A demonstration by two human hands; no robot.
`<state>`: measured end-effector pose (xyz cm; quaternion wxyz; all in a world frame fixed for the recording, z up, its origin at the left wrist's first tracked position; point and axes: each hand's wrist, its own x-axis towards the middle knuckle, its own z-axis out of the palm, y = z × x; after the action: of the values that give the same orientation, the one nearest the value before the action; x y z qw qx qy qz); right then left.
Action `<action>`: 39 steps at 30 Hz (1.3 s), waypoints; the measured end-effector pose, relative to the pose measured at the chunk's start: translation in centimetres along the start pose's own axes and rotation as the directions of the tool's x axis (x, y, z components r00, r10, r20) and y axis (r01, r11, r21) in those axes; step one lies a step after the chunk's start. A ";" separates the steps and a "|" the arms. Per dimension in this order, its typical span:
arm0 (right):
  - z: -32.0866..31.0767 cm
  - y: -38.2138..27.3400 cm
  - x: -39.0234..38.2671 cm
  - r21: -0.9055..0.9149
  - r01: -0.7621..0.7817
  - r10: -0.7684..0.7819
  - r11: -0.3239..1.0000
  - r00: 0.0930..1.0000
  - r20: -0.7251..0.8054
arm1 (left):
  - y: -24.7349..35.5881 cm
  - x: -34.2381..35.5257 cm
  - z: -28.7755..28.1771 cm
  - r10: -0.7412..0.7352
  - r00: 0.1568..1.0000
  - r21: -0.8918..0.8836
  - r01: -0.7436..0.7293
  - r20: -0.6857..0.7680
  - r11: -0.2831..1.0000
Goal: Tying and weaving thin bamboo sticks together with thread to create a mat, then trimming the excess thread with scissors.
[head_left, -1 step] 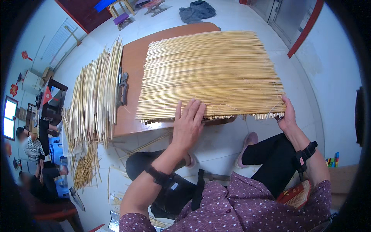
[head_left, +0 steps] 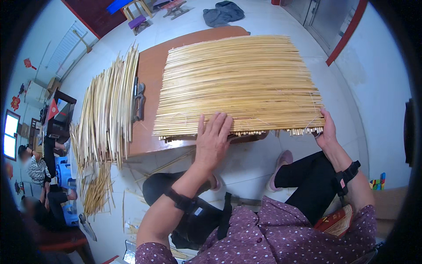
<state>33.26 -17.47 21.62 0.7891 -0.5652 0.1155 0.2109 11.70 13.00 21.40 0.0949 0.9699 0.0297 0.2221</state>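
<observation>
A wide mat of straw-coloured reed stalks point(head_left: 239, 83), laid side by side and bound with thin pale thread, covers the right part of the brown table and overhangs its edge. Along the near edge, my left hand point(head_left: 213, 138) lies with fingers stretched out on the stalks, thumb mostly hidden. My right hand point(head_left: 326, 130) grips the near right corner, thumb on top and fingers underneath, partly out of sight. Cut stalk ends show under the near edge between my hands.
Loose long stalks point(head_left: 105, 105) lie on the table's left end, beside dark pliers point(head_left: 139, 101). More stalks point(head_left: 97, 189) are heaped below, with scraps on the floor. Two people sit at the far left near blue stools point(head_left: 66, 171). A grey cloth point(head_left: 223, 14) lies beyond the table point(head_left: 151, 66).
</observation>
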 end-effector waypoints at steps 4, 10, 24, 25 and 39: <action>0.5 -0.4 -0.3 0.059 0.046 -0.047 0.997 0.999 0.020 | -0.1 -0.5 -0.2 -0.111 0.990 -0.082 0.105 -0.083 0.991; 0.2 -1.3 -0.7 0.077 0.053 -0.054 0.996 0.999 0.001 | -0.2 -1.9 -1.8 -0.227 0.952 -0.093 0.212 -0.204 0.973; 0.9 -2.3 -0.9 0.115 0.041 -0.050 0.993 0.996 0.076 | -1.7 1.6 -1.1 0.040 0.976 0.086 -0.022 -0.213 0.996; 1.2 -2.4 -1.2 0.160 0.042 -0.056 0.986 0.994 0.089 | -1.7 2.0 -1.2 0.051 0.976 0.064 -0.038 -0.213 0.997; 4.7 -3.6 -2.2 0.304 0.206 -0.269 0.930 0.946 0.181 | -1.1 10.0 -9.8 0.168 0.954 0.121 -0.141 -0.248 0.982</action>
<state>32.67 -14.48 27.14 0.8890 -0.4304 -0.0133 0.1559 16.44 16.74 34.08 0.0228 0.9359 -0.0230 0.3509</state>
